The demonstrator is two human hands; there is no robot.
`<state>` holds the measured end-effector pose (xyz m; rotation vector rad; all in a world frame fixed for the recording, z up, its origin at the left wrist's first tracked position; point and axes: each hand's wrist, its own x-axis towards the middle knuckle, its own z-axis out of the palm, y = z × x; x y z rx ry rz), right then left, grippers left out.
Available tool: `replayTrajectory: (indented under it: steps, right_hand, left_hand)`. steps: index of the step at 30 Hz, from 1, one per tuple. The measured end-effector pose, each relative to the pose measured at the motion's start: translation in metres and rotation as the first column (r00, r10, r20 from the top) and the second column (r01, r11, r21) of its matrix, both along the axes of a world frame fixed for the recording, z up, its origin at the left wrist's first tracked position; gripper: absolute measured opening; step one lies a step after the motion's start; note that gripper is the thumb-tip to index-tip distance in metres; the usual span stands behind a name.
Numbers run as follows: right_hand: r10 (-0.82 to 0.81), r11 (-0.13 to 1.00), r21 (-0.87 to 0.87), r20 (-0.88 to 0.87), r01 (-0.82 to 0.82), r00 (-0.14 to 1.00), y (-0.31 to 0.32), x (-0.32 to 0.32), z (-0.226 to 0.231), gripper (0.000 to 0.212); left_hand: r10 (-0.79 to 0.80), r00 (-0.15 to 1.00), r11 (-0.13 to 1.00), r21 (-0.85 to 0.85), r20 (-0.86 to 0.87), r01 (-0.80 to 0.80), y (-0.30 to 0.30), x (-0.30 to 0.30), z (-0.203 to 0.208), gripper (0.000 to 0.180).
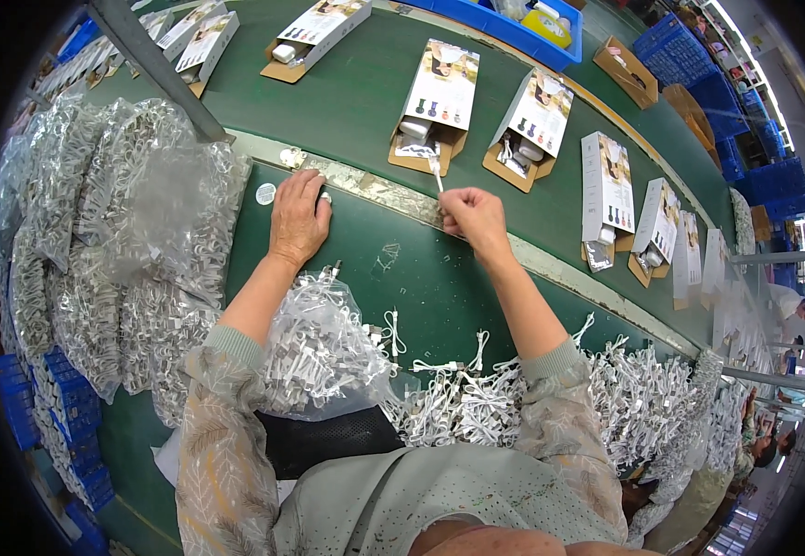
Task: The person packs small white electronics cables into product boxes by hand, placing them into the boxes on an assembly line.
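My right hand (475, 219) is closed in a pinch on a short white charging cable (438, 176). The cable's far end reaches the opening of a white printed carton (444, 88), whose brown flap is folded out and where white items show. My left hand (299, 215) lies on the green bench by its pale worn edge strip, fingers stretched out, with a small white bit by its thumb. Beside it is a round white sticker (265, 194). A clear plastic bag of white cables (324, 347) lies between my forearms, next to a loose heap of the same cables (472, 403).
More open cartons, among them a tilted carton (537, 116) and a carton (609, 190), stand along the green conveyor (347, 102). Bagged cables (97, 185) are piled at the left, beneath a metal post (157, 69). A blue tray (504, 32) sits beyond the conveyor.
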<state>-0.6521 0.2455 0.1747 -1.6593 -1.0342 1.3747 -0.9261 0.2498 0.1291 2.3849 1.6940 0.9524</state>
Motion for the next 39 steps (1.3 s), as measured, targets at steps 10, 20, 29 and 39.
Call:
replayTrajectory:
  steps: [10, 20, 29, 39]
  right_hand:
    - [0.204, 0.888, 0.182, 0.666, -0.421, 0.718, 0.005, -0.011, 0.043, 0.050]
    - [0.844, 0.192, -0.183, 0.532, -0.964, 0.067, -0.238, 0.018, 0.073, 0.069]
    - [0.439, 0.555, 0.211, 0.748, -0.805, 0.498, -0.369, 0.111, -0.077, 0.024]
    - [0.721, -0.082, -0.010, 0.690, -0.997, -0.066, -0.450, 0.126, -0.088, 0.044]
  left_hand:
    - [0.001, 1.000, 1.000, -0.007, 0.005, -0.001, 0.009, -0.006, 0.004, 0.032]
    - [-0.002, 1.000, 0.999, 0.032, -0.028, 0.002, -0.024, 0.001, 0.003, 0.031]
    - [-0.006, 1.000, 1.000, 0.023, -0.012, 0.006, -0.229, 0.117, -0.084, 0.031]
    - [-0.004, 1.000, 0.999, 0.051, -0.017, 0.005, -0.223, 0.129, -0.132, 0.031]
